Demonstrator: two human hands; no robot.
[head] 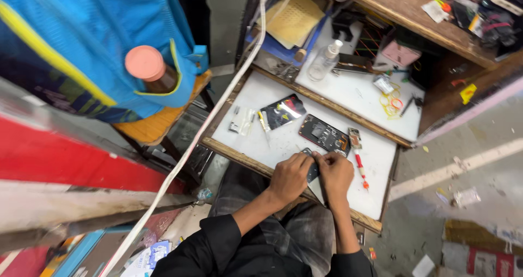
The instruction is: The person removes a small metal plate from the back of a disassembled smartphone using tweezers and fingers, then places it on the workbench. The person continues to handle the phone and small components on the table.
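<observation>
While the person sits at the white worktable (283,146), both hands press on a thin dark flat phone part (312,173) at the table's near edge. The left hand (290,177) has its fingers curled tight on the part's left side, and the right hand (335,173) pinches its right side. Just past the hands on the table lies an opened black phone body (323,133) with its insides showing, so the phone is already taken apart. A red-handled screwdriver (360,169) lies on the table beside the right hand. Nothing looks put back together yet.
</observation>
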